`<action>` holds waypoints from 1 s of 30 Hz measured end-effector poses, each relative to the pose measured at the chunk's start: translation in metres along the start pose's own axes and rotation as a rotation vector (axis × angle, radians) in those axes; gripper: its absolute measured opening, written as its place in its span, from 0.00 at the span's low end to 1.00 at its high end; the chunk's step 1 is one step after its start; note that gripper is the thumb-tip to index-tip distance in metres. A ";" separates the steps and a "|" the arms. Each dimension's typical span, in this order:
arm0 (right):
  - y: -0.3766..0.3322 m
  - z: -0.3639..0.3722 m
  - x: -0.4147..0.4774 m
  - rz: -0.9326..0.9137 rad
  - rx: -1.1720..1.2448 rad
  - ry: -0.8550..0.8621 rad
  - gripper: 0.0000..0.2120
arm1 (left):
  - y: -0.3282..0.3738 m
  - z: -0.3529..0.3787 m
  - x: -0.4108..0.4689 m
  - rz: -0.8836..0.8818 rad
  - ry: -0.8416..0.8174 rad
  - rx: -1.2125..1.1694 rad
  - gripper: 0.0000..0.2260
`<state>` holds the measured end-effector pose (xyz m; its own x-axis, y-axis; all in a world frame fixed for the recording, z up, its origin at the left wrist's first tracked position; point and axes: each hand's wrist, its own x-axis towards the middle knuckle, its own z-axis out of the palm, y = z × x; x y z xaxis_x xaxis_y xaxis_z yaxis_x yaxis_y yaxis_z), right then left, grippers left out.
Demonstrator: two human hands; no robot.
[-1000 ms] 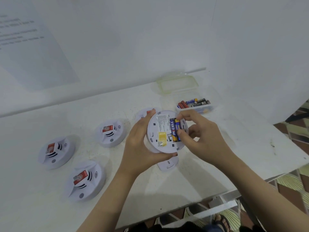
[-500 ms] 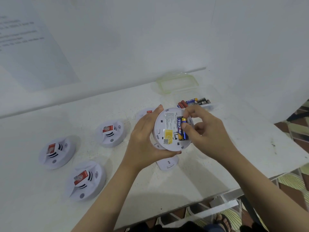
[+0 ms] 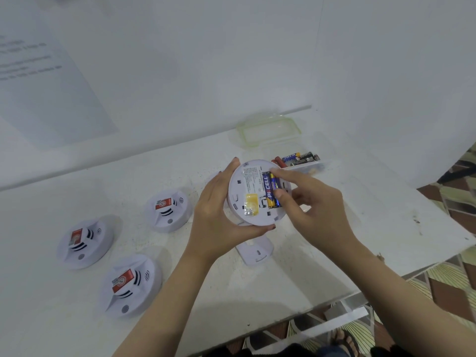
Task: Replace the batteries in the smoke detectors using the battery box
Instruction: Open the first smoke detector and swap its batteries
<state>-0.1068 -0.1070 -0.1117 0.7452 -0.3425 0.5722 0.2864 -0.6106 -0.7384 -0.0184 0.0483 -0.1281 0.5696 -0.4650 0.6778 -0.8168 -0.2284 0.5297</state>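
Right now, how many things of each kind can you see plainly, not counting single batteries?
Smoke detectors: 4, one of them held
Battery box: 1
Lid: 1
Loose back plate: 1
Total: 7
A fifth may hide behind the left hand.

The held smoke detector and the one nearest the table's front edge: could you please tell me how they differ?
The held detector is gripped above the table by the left hand; the front detector rests on it. The held detector shows its back, with batteries in an open compartment; the front detector lies face up, showing a red label and vent slots. Both are round and white.
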 end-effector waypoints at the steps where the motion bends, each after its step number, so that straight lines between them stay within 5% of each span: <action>1: 0.000 0.000 0.000 0.011 0.002 0.000 0.15 | 0.000 0.001 0.001 0.003 -0.002 -0.002 0.46; 12: 0.003 -0.003 0.007 0.084 -0.095 -0.131 0.06 | 0.001 0.008 0.000 0.066 -0.038 0.034 0.44; 22: 0.008 -0.006 0.009 0.122 -0.116 -0.244 0.09 | -0.003 0.011 -0.004 0.074 -0.079 0.063 0.44; 30: 0.011 -0.003 0.008 0.107 -0.103 -0.187 0.09 | 0.008 0.009 0.003 -0.155 -0.165 -0.189 0.42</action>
<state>-0.0994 -0.1182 -0.1145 0.8691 -0.2768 0.4099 0.1440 -0.6512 -0.7451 -0.0244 0.0377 -0.1264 0.6513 -0.5733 0.4971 -0.6805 -0.1515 0.7169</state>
